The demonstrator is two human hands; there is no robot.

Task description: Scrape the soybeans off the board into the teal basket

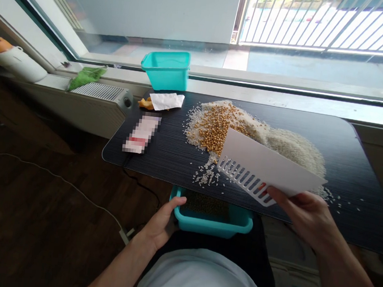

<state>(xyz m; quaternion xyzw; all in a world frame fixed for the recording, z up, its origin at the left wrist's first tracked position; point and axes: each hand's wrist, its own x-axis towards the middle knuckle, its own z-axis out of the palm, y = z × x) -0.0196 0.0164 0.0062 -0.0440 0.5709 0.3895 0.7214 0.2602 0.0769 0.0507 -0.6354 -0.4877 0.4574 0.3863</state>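
Note:
My left hand [164, 223] grips the left rim of a turquoise plastic bin [210, 226], its thumb over the edge. Small dark grains [207, 205] cover the bin's bottom, just below the table's front edge. In my right hand [310, 215] is a thin white plastic sheet with a row of slots [264, 162], held tilted above the tabletop. Behind the sheet lies a wide heap of white rice [297, 147], partly hidden by it. Yellow-brown soybeans [213, 127] are spread over the heap's left part.
On the dark table [169, 155], a pixelated pink-and-white item [142, 133] and a white paper [167, 101] lie to the left. A second turquoise bin [170, 70] stands by the window. Left are a radiator [101, 93] with a green cloth [88, 77] and, on the floor, a white cord [79, 195].

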